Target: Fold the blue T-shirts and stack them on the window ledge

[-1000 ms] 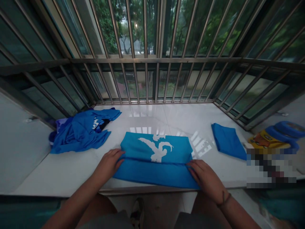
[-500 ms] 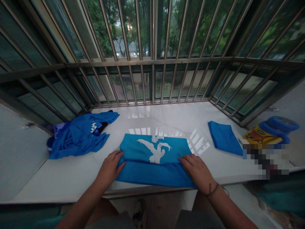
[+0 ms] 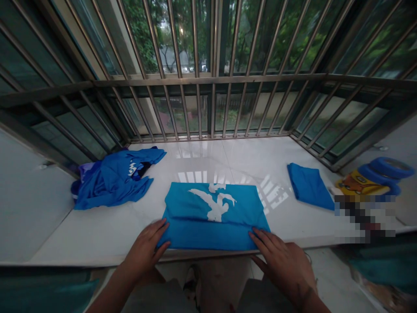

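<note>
Folded blue shirt [image 3: 213, 217] flat at the worktop's [image 3: 97, 234] near edge, between left hand [image 3: 145, 250] and right hand [image 3: 282, 261], spread fingers [image 3: 260, 237] touching its near corners, gripping nothing.

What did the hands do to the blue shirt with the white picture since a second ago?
Both hands slid back toward the person: the left hand and right hand came off the fold line and now lie flat at the near corners of the folded turquoise shirt, gripping nothing. The shirt stayed folded in place. The crumpled blue shirt and the small folded blue cloth did not move.
</note>
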Motion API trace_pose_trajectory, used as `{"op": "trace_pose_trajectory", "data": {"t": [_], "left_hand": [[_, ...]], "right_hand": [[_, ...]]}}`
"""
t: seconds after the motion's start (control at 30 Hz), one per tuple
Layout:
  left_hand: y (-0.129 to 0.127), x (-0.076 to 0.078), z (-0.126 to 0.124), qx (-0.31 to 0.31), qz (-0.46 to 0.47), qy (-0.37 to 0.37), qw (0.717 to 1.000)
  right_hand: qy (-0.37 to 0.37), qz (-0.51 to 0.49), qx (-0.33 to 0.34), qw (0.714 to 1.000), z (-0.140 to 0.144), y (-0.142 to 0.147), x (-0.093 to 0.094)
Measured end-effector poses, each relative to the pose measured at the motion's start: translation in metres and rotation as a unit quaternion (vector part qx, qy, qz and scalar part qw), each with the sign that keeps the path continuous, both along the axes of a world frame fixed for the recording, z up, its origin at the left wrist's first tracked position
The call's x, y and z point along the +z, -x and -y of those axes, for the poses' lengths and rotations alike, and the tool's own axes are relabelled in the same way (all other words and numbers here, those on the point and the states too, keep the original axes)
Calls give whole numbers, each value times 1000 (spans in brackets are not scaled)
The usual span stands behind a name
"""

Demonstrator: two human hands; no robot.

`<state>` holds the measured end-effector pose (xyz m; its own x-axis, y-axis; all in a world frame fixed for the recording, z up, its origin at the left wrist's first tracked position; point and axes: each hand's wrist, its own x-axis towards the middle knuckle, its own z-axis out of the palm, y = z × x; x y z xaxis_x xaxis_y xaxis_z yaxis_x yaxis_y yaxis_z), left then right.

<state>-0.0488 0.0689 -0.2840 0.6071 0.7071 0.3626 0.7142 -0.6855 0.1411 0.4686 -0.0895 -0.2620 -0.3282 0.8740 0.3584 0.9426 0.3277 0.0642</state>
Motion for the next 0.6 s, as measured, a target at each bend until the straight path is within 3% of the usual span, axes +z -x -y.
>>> {"op": "trace_pose_trajectory", "data": {"t": [0.17,0.27,0.37,0.47,0.6], "left_hand": [[6,9,29,33,7,49,998],[-4,27,17,86,71,97,989],[-23,47,-27,182,124,128,967],[-47,60,-87,263,113,182,941],[-76,68,-149,281,93,230,927]], "right_hand": [[50,-50,-52,996,8,-5,14],[65,-117,-113,985,-11,-10,26],[53,-187,-186,963,-56,-15,39],[77,-210,-254,941,-113,-18,53],[155,-193,-321,914,-179,-20,61]]}}
